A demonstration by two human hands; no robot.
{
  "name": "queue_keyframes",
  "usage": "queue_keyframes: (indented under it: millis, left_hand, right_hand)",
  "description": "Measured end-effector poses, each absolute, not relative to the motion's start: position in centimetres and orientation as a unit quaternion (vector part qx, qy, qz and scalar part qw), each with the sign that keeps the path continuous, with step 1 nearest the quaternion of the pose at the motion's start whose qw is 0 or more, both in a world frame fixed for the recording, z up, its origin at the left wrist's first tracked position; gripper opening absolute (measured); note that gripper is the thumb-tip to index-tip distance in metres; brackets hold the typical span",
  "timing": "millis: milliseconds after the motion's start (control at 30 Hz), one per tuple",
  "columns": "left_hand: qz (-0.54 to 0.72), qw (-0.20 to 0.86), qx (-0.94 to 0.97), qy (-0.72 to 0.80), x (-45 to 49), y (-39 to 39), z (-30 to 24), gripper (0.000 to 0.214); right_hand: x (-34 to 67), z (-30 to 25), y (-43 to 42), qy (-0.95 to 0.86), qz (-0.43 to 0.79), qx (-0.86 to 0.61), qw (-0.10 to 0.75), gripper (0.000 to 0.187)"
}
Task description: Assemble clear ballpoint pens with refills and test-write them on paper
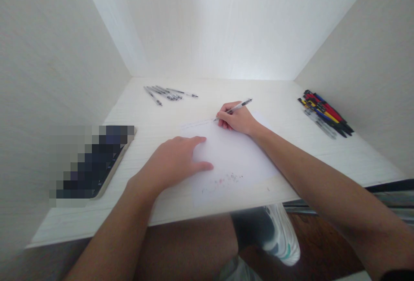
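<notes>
White paper (233, 156) lies under left hand (174, 162); right hand (237, 119) grips pen (235, 108).

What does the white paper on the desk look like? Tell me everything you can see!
The sheet of paper is plain white and thin. It lies flat on the pale desk, close to the front edge and a little askew. A faint line runs across its top, and tiny reddish and dark scribbles sit near its bottom. The left hand lies flat on its left side, the right hand rests on its top part, and the pen in that hand touches it with its tip.
</notes>
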State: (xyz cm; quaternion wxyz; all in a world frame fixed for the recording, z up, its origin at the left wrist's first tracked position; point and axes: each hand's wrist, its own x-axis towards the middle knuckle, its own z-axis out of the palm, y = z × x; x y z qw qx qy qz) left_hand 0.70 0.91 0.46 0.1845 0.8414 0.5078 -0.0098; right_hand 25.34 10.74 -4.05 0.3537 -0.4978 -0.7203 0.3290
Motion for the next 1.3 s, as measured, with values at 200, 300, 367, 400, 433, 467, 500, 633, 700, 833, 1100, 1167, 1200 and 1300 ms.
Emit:
queue_keyframes:
  millis: [200, 300, 367, 400, 433, 467, 500, 633, 700, 833, 1100, 1167, 1200, 1300]
  left_hand:
    - [-0.007, 0.186, 0.841, 0.509, 0.7, 0.8, 0.6, 0.074]
    - [-0.009, 0.184, 0.84, 0.511, 0.7, 0.8, 0.5, 0.076]
    - [-0.009, 0.184, 0.84, 0.51, 0.7, 0.9, 0.4, 0.077]
    - [-0.009, 0.185, 0.84, 0.509, 0.7, 0.9, 0.4, 0.077]
    - [-0.009, 0.187, 0.84, 0.51, 0.7, 0.9, 0.4, 0.077]
    - [-0.008, 0.188, 0.839, 0.511, 0.7, 0.9, 0.4, 0.077]
    - [-0.007, 0.189, 0.838, 0.511, 0.7, 0.9, 0.4, 0.078]
    - [-0.003, 0.193, 0.839, 0.509, 0.6, 0.9, 0.5, 0.078]
    - [-0.002, 0.193, 0.839, 0.509, 0.6, 0.8, 0.5, 0.078]
    - [-0.002, 0.197, 0.84, 0.506, 0.6, 0.9, 0.4, 0.078]
    - [0.005, 0.201, 0.836, 0.511, 0.5, 1.1, 0.2, 0.078]
    - [0.014, 0.21, 0.832, 0.513, 0.4, 1.1, 0.1, 0.077]
    - [0.019, 0.215, 0.83, 0.514, 0.4, 1.1, 0.1, 0.077]
    - [0.033, 0.233, 0.823, 0.517, 0.3, 1.2, 0.0, 0.078]
  right_hand:
    - [25.4, -4.1, 10.8, -0.725, 0.332, -0.493, 0.347, 0.02]
    - [25.5, -4.3, 10.9, -0.723, 0.34, -0.491, 0.348, 0.02]
    - [25.5, -4.3, 11.0, -0.721, 0.343, -0.491, 0.35, 0.02]
    - [25.5, -4.3, 11.0, -0.72, 0.343, -0.489, 0.352, 0.02]
    - [25.4, -4.3, 11.0, -0.72, 0.343, -0.487, 0.355, 0.02]
    - [25.4, -4.3, 11.0, -0.72, 0.345, -0.485, 0.357, 0.02]
    - [25.4, -4.3, 11.0, -0.719, 0.346, -0.484, 0.359, 0.019]
    - [25.4, -4.2, 11.0, -0.72, 0.349, -0.486, 0.352, 0.019]
    - [25.5, -4.2, 11.0, -0.722, 0.348, -0.485, 0.35, 0.019]
    - [25.4, -4.3, 10.9, -0.723, 0.347, -0.481, 0.354, 0.018]
    - [25.4, -3.5, 11.2, -0.582, 0.423, -0.472, 0.509, 0.02]
    - [25.8, -2.8, 11.4, -0.531, 0.446, -0.449, 0.563, 0.024]
    - [26.0, -2.3, 11.4, -0.511, 0.455, -0.44, 0.581, 0.026]
    - [26.5, -1.1, 11.3, -0.483, 0.468, -0.43, 0.602, 0.027]
